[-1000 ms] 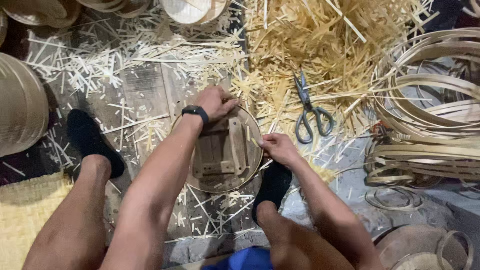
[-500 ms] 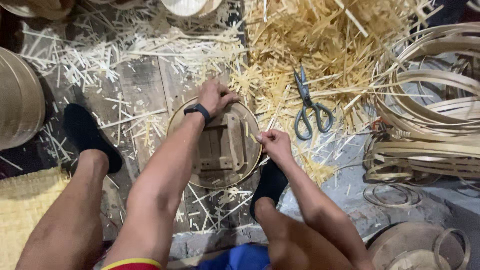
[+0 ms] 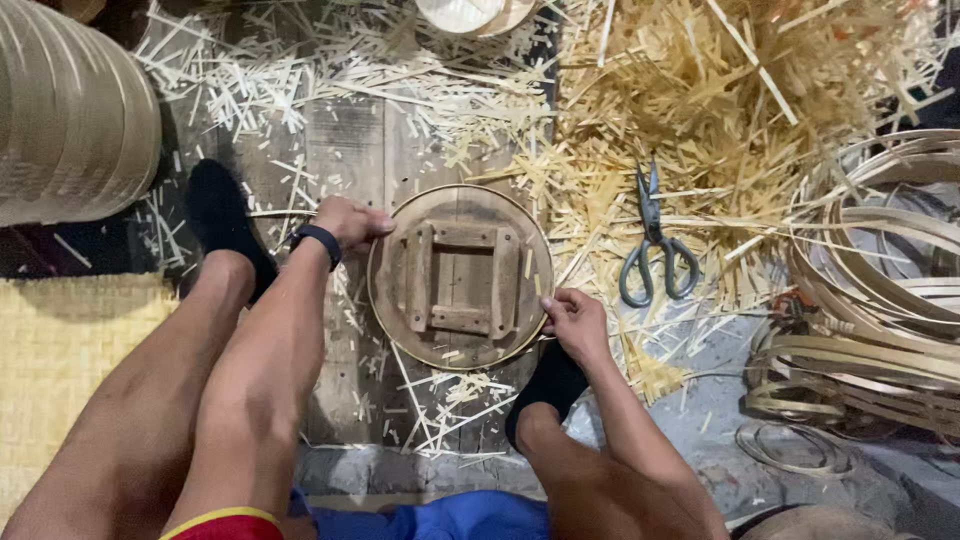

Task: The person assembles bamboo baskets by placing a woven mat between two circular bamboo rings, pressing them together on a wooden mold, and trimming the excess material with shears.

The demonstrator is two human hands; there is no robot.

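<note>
A round wooden form with a bamboo band about its rim is lying flat on the plank floor between the person's two black-socked feet. The left hand is resting at the form's upper left edge, fingers curled loosely and pressing sideways against the rim, not wrapped around anything; a dark wristband is sitting on that wrist. The right hand is meeting the form's lower right edge, fingers bent and pinching at the rim band there, though whether a strip is caught between the fingertips is too small to tell. Scissors are lying just to the right, blades pointing away, amid bamboo shavings. Coiled bamboo strips are piling up at the far right, and stacked round baskets are sitting at the upper left.
</note>
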